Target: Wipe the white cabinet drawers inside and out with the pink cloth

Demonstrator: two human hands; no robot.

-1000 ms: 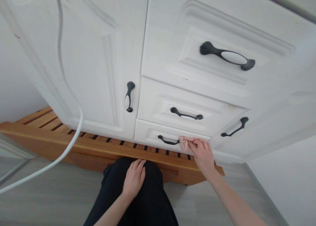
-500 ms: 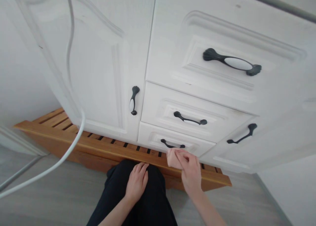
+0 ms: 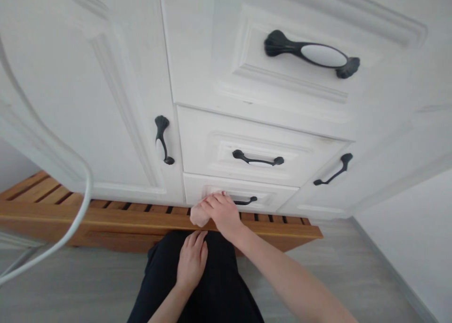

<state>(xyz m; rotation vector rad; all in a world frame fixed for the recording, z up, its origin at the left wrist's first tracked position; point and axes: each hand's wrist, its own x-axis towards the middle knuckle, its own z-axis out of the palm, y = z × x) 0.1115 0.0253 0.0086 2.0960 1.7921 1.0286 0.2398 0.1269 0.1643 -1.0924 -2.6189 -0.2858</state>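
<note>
a person seated before a white cabinet works a pale pink cloth at the left part of the bottom drawer, beside its dark handle. the right hand has just crossed from the drawer's right end, carrying the cloth with it; that shifts the work, by all appearances, to the other side of the same drawer front. the right fingers are bent and drawn close together, with the cloth pinched under their tips and a loose fold hanging over the edge of the slatted wooden bench. whether the cloth presses on the drawer face is partly hidden by the hand. the left hand stays on the dark trousers, its fingers loosely extended and side by side, with nothing seen in its hold; what lies under the palm cannot be told. the middle drawer is shut above, and a white cable curves down at left. no brand, label or writing can be read on the cabinet, cloth or bench.
</note>
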